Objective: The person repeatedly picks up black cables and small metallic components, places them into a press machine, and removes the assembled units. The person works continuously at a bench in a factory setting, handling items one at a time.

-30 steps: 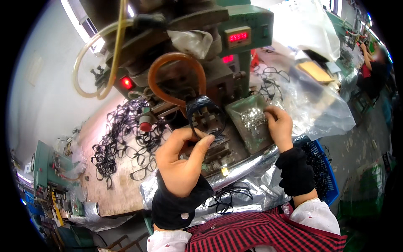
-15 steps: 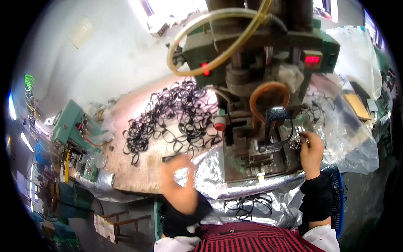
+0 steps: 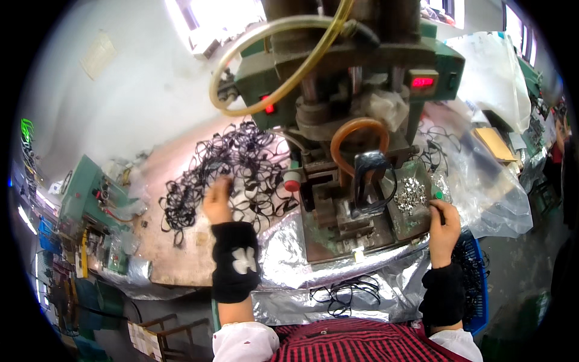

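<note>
My left hand [image 3: 218,201] reaches over the near side of a heap of thin black loops [image 3: 232,154] on the table. Its fingertips are slightly blurred against the dark strands, so any grip there is unclear. By the right edge of the press, my right hand [image 3: 445,232] has its thumb and forefinger pressed together. What they hold, if anything, is too small to make out. Beside those fingers, small silvery metal pieces [image 3: 411,195] lie in a pile on the press's side tray. One black loop [image 3: 393,190] hangs at the press's middle, below a brown-orange ring [image 3: 360,130].
The green press [image 3: 446,63] with a clear yellowish hose [image 3: 241,111] rises ahead of me. A red button [image 3: 292,185] sits on its left, a green button [image 3: 438,195] on its right. Foil [image 3: 283,265] covers the table's front. A blue basket [image 3: 482,295] stands at lower right.
My left hand has moved forward and left to the heap of black loops. My right hand has drawn away from the metal pieces, toward the right. The whole view has shifted slightly.
</note>
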Demonstrator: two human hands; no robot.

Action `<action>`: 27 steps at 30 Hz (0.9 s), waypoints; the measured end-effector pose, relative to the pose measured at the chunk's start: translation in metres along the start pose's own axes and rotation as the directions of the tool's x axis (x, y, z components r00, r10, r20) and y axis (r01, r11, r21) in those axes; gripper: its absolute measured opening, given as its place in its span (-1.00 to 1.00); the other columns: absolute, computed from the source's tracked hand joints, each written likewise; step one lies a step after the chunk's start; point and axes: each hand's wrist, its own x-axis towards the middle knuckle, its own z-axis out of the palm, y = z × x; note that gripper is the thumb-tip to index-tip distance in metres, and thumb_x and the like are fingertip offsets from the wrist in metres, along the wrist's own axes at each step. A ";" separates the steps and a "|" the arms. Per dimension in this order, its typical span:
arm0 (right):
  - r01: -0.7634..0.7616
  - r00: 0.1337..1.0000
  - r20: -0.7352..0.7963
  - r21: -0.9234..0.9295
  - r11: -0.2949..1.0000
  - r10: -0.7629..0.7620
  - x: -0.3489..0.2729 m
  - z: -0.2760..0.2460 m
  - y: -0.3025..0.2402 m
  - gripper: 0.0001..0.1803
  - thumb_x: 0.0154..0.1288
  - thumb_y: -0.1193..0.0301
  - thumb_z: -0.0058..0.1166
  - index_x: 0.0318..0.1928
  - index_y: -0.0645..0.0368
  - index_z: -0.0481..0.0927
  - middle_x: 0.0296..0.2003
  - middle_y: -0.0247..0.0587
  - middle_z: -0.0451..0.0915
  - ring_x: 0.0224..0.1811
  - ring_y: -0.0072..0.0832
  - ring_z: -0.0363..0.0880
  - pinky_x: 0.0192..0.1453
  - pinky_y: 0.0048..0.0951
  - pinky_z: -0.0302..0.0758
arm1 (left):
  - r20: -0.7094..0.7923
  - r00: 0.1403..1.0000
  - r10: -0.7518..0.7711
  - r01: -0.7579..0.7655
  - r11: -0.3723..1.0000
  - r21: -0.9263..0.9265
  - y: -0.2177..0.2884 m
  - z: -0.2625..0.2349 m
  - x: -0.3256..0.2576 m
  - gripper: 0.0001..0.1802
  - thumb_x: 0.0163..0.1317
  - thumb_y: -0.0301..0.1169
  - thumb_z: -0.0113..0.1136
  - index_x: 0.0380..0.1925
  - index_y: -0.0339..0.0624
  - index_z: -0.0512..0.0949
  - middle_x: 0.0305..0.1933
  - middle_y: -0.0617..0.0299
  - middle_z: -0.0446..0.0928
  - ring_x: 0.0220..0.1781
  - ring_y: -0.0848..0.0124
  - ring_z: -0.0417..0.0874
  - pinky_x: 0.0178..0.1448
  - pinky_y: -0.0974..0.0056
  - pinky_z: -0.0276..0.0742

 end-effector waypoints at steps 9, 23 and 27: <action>-0.014 0.964 0.247 0.411 0.911 -0.097 0.030 0.008 -0.099 -0.79 0.11 0.61 0.20 -0.20 0.26 0.69 -0.27 -0.08 0.67 -0.20 -0.26 0.63 -0.06 -0.38 0.48 | 0.080 0.988 -0.132 0.140 0.984 -0.107 0.058 0.048 -0.045 -0.68 0.51 -0.16 -0.09 -0.31 -0.16 0.44 -0.50 0.26 0.46 -0.49 0.43 0.48 -0.34 0.34 0.44; -0.521 0.851 0.491 0.744 0.418 0.187 0.025 0.054 -0.112 -0.54 0.24 0.63 0.19 0.15 0.38 0.43 -0.14 -0.16 0.66 -0.05 -0.57 0.61 0.08 -0.57 0.49 | 0.215 0.958 0.191 -0.089 0.908 -0.410 0.146 0.093 -0.127 -0.88 0.42 -0.53 0.03 -0.09 -0.14 0.39 -0.17 0.20 0.49 -0.16 0.38 0.58 -0.03 0.15 0.64; -0.554 0.828 0.543 0.759 0.342 0.137 0.027 0.051 -0.130 -0.52 0.24 0.66 0.14 0.18 0.39 0.40 -0.09 -0.15 0.63 -0.04 -0.56 0.60 0.09 -0.58 0.49 | 0.308 0.840 0.448 -0.388 0.890 -0.238 0.189 0.110 -0.116 -0.83 0.37 -0.58 0.04 -0.07 -0.23 0.38 -0.16 0.17 0.48 -0.16 0.34 0.60 -0.16 0.16 0.65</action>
